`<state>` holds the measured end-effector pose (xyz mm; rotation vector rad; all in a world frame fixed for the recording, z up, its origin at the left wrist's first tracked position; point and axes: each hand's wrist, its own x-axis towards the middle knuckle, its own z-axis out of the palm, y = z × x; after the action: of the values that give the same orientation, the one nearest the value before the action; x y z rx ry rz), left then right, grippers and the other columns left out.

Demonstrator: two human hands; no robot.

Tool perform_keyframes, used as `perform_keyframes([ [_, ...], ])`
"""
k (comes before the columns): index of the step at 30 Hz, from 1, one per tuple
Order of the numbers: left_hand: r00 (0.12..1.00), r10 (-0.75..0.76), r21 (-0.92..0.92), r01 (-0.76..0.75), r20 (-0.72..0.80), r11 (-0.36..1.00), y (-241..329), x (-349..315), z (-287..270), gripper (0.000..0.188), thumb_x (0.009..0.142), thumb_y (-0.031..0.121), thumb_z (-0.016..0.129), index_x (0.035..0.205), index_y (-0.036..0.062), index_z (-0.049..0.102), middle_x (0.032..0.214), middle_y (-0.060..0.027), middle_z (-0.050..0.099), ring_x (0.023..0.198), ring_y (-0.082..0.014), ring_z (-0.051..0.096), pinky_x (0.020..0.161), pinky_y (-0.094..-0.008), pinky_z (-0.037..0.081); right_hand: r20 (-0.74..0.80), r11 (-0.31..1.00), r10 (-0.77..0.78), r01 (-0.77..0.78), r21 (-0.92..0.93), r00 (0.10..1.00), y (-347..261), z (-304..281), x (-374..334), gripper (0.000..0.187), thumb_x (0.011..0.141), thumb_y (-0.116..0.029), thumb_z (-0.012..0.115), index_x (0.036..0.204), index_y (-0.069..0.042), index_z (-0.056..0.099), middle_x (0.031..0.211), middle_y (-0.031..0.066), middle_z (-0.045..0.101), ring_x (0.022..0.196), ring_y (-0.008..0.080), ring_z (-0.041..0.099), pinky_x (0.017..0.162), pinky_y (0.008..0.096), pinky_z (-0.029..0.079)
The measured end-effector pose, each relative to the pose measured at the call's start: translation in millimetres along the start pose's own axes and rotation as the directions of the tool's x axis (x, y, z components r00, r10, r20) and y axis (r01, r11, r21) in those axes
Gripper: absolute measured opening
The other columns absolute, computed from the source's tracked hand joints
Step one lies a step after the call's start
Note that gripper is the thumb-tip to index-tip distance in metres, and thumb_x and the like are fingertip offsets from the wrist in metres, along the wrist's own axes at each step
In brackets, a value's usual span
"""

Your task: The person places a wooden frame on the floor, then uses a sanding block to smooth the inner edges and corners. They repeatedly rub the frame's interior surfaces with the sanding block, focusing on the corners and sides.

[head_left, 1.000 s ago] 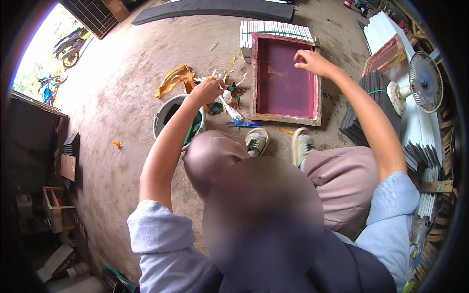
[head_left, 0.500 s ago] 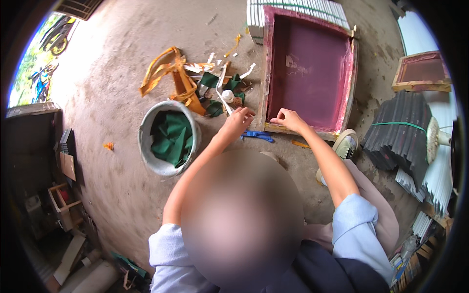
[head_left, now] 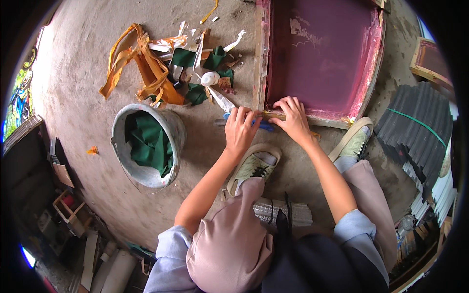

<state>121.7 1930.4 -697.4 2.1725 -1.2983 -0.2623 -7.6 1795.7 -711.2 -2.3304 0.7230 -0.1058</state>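
Observation:
A wooden screen-printing frame point(head_left: 332, 118) with purple mesh lies on the floor ahead. At its near left corner my left hand point(head_left: 239, 131) has its fingers bent and drawn together; what they pinch, if anything, is hidden. Close beside it, my right hand point(head_left: 294, 121) grips the frame's near bar, fingertips over the inner side and thumb pointing left along the wood. Below the hands a blue tool point(head_left: 266, 126) lies partly covered on the floor. A small yellow patch shows on the bar between the two thumbs.
Left stands a grey bucket point(head_left: 177, 128) holding green cloth point(head_left: 149, 146). Beyond it lie orange strips point(head_left: 159, 80), green scraps point(head_left: 183, 57) and a white roll point(head_left: 210, 78). My shoes point(head_left: 256, 166) are close under the hands. A strapped dark stack point(head_left: 415, 127) stands right.
My left hand has moved right to the frame's corner, nearer my right hand. My right hand has settled on the near bar. The view has shifted, bringing frame and bucket closer.

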Motion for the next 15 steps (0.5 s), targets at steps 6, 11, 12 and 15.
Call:
perform_keyframes([
  [6,0.999,0.031,0.124,-0.025,-0.044,0.992,4,2,1,0.015,0.073,0.021,0.071,0.087,0.0140,0.068,0.083,-0.0017,0.054,0.082,-0.0213,0.053,0.072,-0.0352,0.043,-0.113,1.000,0.000,0.002,0.017,0.994,-6,7,-7,0.034,0.071,-0.016,0.075,0.100,-0.009,0.059,0.102,0.0064,0.053,0.100,0.0259,0.049,0.086,0.0393,0.040],
  [11,0.994,0.070,0.232,-0.049,-0.080,0.971,1,0,7,0.010,0.075,0.024,0.070,0.082,0.0168,0.068,0.081,0.0007,0.053,0.083,-0.0192,0.052,0.071,-0.0350,0.040,-0.253,0.996,0.018,0.004,0.085,0.967,-18,10,-24,0.025,0.074,-0.005,0.071,0.096,-0.008,0.061,0.100,0.0075,0.053,0.098,0.0272,0.049,0.086,0.0390,0.041],
  [12,0.995,0.077,0.251,-0.058,-0.067,0.966,1,-2,8,0.010,0.075,0.024,0.070,0.082,0.0168,0.068,0.081,0.0008,0.053,0.083,-0.0191,0.052,0.071,-0.0351,0.040,-0.253,0.996,0.022,0.001,0.091,0.967,-20,7,-28,0.024,0.074,-0.005,0.070,0.096,-0.008,0.061,0.100,0.0076,0.053,0.098,0.0271,0.049,0.086,0.0391,0.041],
  [15,0.994,0.094,0.295,-0.076,-0.049,0.952,2,-3,13,0.009,0.075,0.024,0.070,0.080,0.0167,0.068,0.082,0.0008,0.053,0.084,-0.0189,0.052,0.073,-0.0356,0.039,-0.265,0.995,0.023,0.003,0.098,0.964,-15,-1,-37,0.021,0.075,-0.004,0.069,0.094,-0.008,0.062,0.100,0.0077,0.052,0.097,0.0269,0.049,0.085,0.0393,0.041],
])
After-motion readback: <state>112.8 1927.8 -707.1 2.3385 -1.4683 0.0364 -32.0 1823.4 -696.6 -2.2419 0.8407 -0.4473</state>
